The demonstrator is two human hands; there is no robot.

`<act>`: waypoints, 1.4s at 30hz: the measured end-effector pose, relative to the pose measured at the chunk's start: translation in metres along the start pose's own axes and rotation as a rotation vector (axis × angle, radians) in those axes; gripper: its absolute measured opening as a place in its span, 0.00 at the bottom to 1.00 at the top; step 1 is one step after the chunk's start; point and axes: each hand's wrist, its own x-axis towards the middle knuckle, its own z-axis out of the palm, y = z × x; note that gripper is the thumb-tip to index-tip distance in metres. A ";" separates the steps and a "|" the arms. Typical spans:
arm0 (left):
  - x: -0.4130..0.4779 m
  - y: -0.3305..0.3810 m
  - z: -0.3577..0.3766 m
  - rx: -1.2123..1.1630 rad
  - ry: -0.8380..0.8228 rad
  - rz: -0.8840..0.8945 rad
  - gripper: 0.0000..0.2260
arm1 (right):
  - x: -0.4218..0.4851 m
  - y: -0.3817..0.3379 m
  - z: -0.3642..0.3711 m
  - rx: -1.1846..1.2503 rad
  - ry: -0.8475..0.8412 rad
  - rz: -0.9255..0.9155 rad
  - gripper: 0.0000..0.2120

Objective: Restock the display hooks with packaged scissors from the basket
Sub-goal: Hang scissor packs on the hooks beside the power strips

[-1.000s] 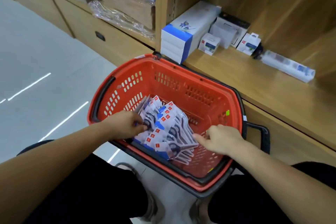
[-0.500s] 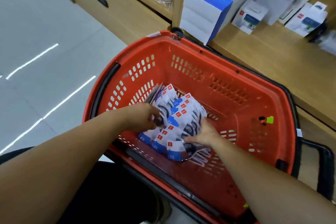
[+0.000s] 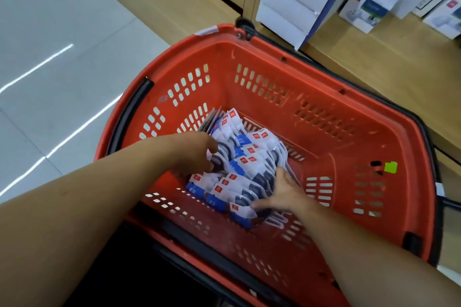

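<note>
Gathering the packaged scissors (image 3: 244, 164) that are lying fanned on the floor of the red basket (image 3: 324, 77), I am risking a spill. These slick, overlapping packs are likely to slide apart and drop back if I am squeezing too loosely as I lift, and the nearest pack is poking out past my thumb. My left hand (image 3: 194, 154) is curling its fingers into the stack's left edge, gripping it. My right hand (image 3: 282, 194) is pressing spread fingers against the opposite side. The row is running from the far-left wall toward me. Each pack's long axis is lying across that row, red-labelled ends toward my left and dark handle loops toward my right.
</note>
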 end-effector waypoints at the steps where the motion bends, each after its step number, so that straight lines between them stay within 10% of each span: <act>1: 0.000 0.000 0.000 -0.003 -0.004 -0.006 0.23 | -0.002 0.004 0.001 -0.042 -0.073 0.012 0.75; 4: -0.001 0.002 0.007 0.082 -0.017 0.016 0.22 | -0.006 0.013 0.008 -0.170 -0.123 0.055 0.76; 17: -0.006 0.006 0.015 0.235 -0.069 0.122 0.20 | -0.013 0.013 -0.007 0.030 -0.182 0.063 0.29; 28: -0.012 0.017 0.014 0.267 -0.032 0.191 0.17 | -0.037 -0.003 -0.043 0.222 -0.231 0.110 0.30; 32: -0.018 0.022 0.013 0.272 -0.015 0.180 0.20 | -0.066 -0.017 -0.059 0.324 -0.182 0.079 0.03; 42: -0.045 0.058 0.029 0.079 0.134 0.239 0.14 | -0.144 -0.035 -0.086 0.561 0.169 -0.052 0.09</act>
